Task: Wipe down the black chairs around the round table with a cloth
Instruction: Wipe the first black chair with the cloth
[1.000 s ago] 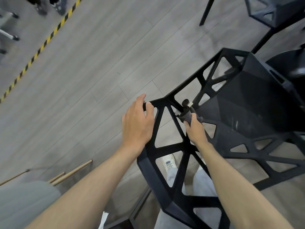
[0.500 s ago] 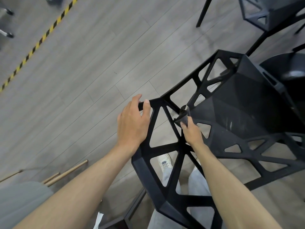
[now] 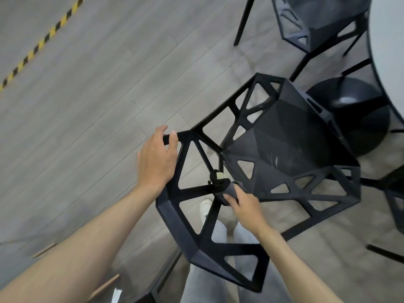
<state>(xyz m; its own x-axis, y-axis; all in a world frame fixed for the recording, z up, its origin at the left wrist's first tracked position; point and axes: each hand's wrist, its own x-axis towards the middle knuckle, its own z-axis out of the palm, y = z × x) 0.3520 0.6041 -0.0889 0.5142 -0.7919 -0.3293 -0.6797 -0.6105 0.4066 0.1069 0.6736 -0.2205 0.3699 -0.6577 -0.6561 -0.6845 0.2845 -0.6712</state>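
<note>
A black chair with an open lattice back stands right below me, its seat toward the round table at the right edge. My left hand grips the top left corner of the backrest frame. My right hand holds a dark grey cloth bunched around a strut near the middle of the backrest lattice. Part of the cloth is hidden under my fingers.
A second black chair stands at the top right, and part of a third shows at the right edge. The table's round black base sits beyond the seat. Yellow-black floor tape runs at upper left. My legs and a white shoe are below.
My right hand has slid the cloth down the strut toward me, from near the top rail to the middle junction. My left hand keeps its grip on the backrest corner.
</note>
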